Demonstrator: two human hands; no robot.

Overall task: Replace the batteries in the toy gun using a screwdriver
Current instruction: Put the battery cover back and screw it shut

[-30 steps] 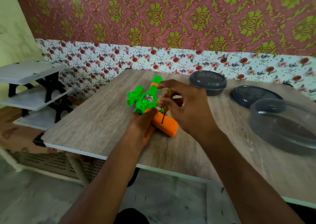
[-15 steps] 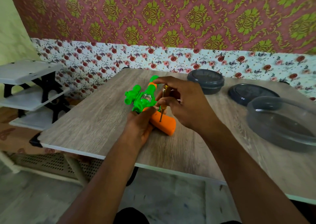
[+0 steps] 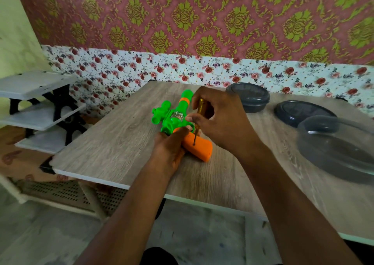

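A green toy gun [image 3: 172, 117] with an orange handle [image 3: 199, 149] lies on the wooden table [image 3: 113, 143]. My left hand [image 3: 169, 149] grips the gun where the green body meets the orange handle, holding it down. A small screwdriver [image 3: 199, 113] with a yellow-brown handle stands nearly upright in my right hand [image 3: 220, 119], whose fingers pinch it. The metal tip touches the top face of the orange handle. No batteries are visible.
A dark round lidded container [image 3: 250, 97] stands at the back of the table. A dark lid [image 3: 303, 113] lies right of it, and a clear plastic bowl [image 3: 336, 149] sits at the right edge. White shelves [image 3: 36, 103] stand left of the table.
The camera view shifted slightly. Both hands stay on the gun and screwdriver, and the tip stays on the orange handle.
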